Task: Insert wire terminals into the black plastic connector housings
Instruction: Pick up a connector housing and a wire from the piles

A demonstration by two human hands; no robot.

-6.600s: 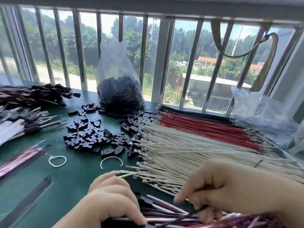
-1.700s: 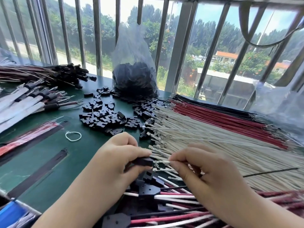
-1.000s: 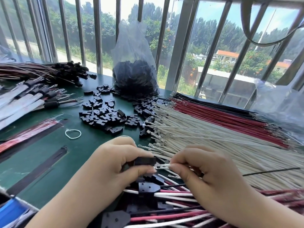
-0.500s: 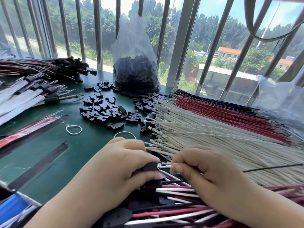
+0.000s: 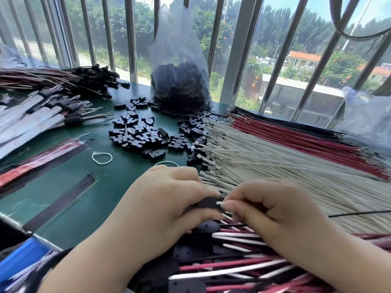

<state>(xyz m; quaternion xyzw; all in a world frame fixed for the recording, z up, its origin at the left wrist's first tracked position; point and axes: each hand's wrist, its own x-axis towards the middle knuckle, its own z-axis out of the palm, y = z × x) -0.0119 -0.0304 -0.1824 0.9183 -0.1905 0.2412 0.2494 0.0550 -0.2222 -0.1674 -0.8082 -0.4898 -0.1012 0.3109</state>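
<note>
Left hand (image 5: 169,204) pinching small black plastic connector housing (image 5: 208,203); right hand (image 5: 268,206), at 3 o'clock, pinching thin white wire (image 5: 220,203). Keep terminal square, push until seated.

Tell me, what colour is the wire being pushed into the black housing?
White; the wire meets the black housing between both hands in the head view.

- Left hand (image 5: 167,206): bare, with no glove, ring or watch showing.
- Right hand (image 5: 273,210): bare as well, with no ring or band on it.
- Fingernails (image 5: 227,206): short, plain and unpainted where the right hand shows them.
- Forearms (image 5: 91,263): uncovered as far as the bottom edge, with no sleeve or cuff in sight on either side.
</note>
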